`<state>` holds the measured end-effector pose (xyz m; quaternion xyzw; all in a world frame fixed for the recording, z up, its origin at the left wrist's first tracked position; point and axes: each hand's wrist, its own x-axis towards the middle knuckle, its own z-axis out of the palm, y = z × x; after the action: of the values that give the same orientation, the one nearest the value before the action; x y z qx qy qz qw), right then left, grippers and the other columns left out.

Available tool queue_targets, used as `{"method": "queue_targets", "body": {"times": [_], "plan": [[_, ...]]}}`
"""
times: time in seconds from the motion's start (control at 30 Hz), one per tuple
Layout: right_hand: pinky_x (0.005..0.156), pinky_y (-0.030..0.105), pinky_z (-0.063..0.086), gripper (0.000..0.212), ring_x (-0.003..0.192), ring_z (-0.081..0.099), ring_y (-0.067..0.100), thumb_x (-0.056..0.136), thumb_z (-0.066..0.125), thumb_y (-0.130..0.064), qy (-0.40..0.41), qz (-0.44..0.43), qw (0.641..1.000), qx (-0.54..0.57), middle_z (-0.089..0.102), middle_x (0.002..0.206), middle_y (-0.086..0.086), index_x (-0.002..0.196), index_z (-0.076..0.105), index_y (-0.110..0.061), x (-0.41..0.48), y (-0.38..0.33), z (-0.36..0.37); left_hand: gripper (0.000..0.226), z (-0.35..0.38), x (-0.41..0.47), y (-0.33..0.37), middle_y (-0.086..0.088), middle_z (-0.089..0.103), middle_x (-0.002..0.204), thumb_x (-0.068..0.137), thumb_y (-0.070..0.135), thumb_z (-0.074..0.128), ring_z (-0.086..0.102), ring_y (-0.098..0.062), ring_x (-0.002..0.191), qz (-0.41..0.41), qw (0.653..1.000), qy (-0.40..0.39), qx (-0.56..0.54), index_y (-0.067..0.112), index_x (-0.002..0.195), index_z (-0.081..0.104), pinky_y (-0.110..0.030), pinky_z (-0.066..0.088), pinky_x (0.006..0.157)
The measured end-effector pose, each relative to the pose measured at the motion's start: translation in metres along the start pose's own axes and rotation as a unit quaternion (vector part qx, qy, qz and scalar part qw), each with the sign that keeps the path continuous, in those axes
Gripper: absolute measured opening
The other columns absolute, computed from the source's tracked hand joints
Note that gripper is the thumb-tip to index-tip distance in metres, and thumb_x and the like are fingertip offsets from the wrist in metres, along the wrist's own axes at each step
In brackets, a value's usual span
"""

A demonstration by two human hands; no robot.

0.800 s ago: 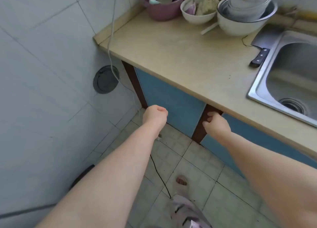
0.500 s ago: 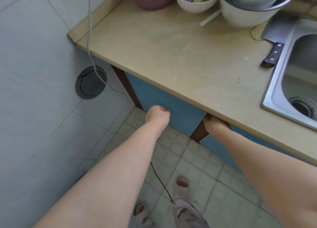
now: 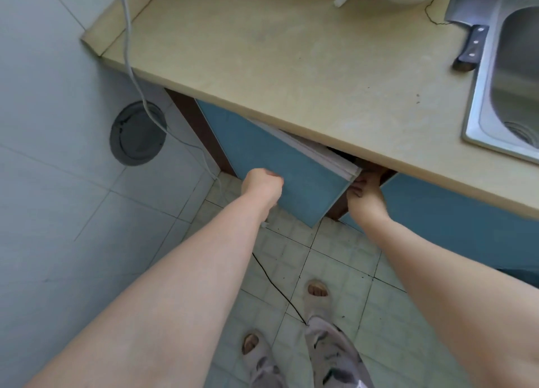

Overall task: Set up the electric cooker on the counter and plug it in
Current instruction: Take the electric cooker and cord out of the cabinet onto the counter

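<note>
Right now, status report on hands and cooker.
Right hand gripping blue cabinet door edge, door ajar. Left hand fisted. Cooker not visible.

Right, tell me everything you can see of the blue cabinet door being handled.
The blue cabinet door is a flat, smooth panel with a pale, layered-looking edge, set under the beige countertop. It stands partly open, swung out from its right side, with a dark gap behind it. The right hand grips its free right edge; the left hand, closed in a fist, is in front of its face. No handle shows.
</note>
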<state>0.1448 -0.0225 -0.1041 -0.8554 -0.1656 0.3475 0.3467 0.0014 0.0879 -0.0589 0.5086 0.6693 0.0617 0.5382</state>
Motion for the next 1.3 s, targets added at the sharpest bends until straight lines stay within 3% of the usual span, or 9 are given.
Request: {"method": "queue_targets", "body": {"times": [0.13,0.3,0.4,0.47,0.7,0.87,1.1,1.23,1.3], "plan": [[0.082,0.040,0.050,0.034,0.096,0.059,0.027,0.090,0.050,-0.016,0.012,-0.012,0.999,-0.035,0.061,0.113,0.003,0.123,0.040,-0.013,-0.039,0.008,0.019,0.013,-0.015,-0.016,-0.013,0.000,0.059,0.071,0.091,0.015,0.052,0.059,-0.023,0.077,0.018,1.000,-0.016,-0.001,0.018,0.080,0.060,-0.031,0.053,0.074],[0.082,0.032,0.046,0.029,0.104,0.059,0.024,0.091,0.047,-0.012,0.000,-0.025,0.997,-0.079,0.062,0.122,-0.001,0.120,0.047,-0.015,-0.080,0.013,0.036,0.024,-0.034,-0.040,-0.034,0.003,0.054,0.074,0.096,0.033,0.049,0.057,-0.022,0.080,0.046,0.998,-0.044,0.012,0.020,0.076,0.053,-0.036,0.056,0.082],[0.084,0.031,0.046,0.025,0.106,0.059,0.023,0.091,0.045,-0.010,-0.028,-0.032,0.994,-0.101,0.064,0.121,-0.001,0.115,0.051,-0.018,-0.106,0.019,0.055,0.048,-0.045,-0.049,-0.050,-0.001,0.058,0.112,0.093,0.045,0.049,0.062,-0.023,0.099,0.036,0.998,-0.057,0.016,0.014,0.130,0.049,-0.038,0.057,0.086],[0.076,0.028,0.043,0.024,0.099,0.058,0.020,0.091,0.045,-0.010,-0.051,-0.040,0.992,-0.105,0.065,0.118,-0.001,0.112,0.054,-0.020,-0.126,0.023,0.072,0.065,-0.057,-0.054,-0.062,-0.004,0.052,0.131,0.090,0.049,0.051,0.060,-0.026,0.107,0.035,0.998,-0.044,0.025,0.014,0.142,0.035,-0.042,0.055,0.089],[0.088,0.029,0.047,0.020,0.110,0.062,0.019,0.092,0.049,-0.008,-0.200,-0.072,0.975,-0.065,0.068,0.118,-0.002,0.096,0.054,-0.027,-0.178,0.016,0.145,0.045,-0.102,-0.065,-0.107,-0.002,0.056,0.107,0.087,0.034,0.060,0.060,-0.030,0.095,0.043,0.989,0.017,0.143,0.011,0.120,0.040,-0.035,0.050,0.077],[0.092,0.028,0.046,0.034,0.118,0.058,0.020,0.092,0.042,0.003,-0.331,-0.083,0.937,-0.081,0.061,0.128,0.006,0.117,0.058,-0.013,-0.193,-0.005,0.192,0.029,-0.148,-0.055,-0.133,-0.011,0.060,0.118,0.090,0.010,0.050,0.058,-0.035,0.100,0.043,0.959,0.118,0.253,0.009,0.118,0.041,-0.036,0.041,0.070],[0.099,0.032,0.047,0.035,0.119,0.057,0.025,0.093,0.044,-0.004,-0.195,-0.033,0.965,-0.173,0.062,0.126,0.003,0.117,0.065,-0.018,-0.162,-0.007,0.167,0.042,-0.181,-0.041,-0.144,-0.014,0.056,0.125,0.087,0.006,0.055,0.054,-0.035,0.112,0.027,0.941,0.186,0.282,0.008,0.126,0.037,-0.041,0.044,0.077],[0.097,0.033,0.049,0.034,0.115,0.060,0.025,0.092,0.046,-0.001,-0.137,-0.004,0.978,-0.158,0.063,0.127,0.004,0.113,0.067,-0.017,-0.140,-0.001,0.143,0.076,-0.177,-0.039,-0.144,-0.012,0.029,0.149,0.078,0.004,0.066,0.031,-0.031,0.135,0.261,0.805,0.241,0.475,0.011,0.142,0.026,-0.048,0.028,0.113],[0.094,0.031,0.050,0.028,0.112,0.062,0.023,0.091,0.049,-0.003,-0.110,-0.003,0.985,-0.130,0.065,0.124,0.004,0.105,0.068,-0.017,-0.133,0.001,0.138,0.071,-0.160,-0.043,-0.135,-0.010,0.035,0.146,0.077,0.001,0.062,0.030,-0.029,0.137,0.382,0.759,0.154,0.505,0.010,0.141,0.032,-0.044,0.023,0.117]]}}
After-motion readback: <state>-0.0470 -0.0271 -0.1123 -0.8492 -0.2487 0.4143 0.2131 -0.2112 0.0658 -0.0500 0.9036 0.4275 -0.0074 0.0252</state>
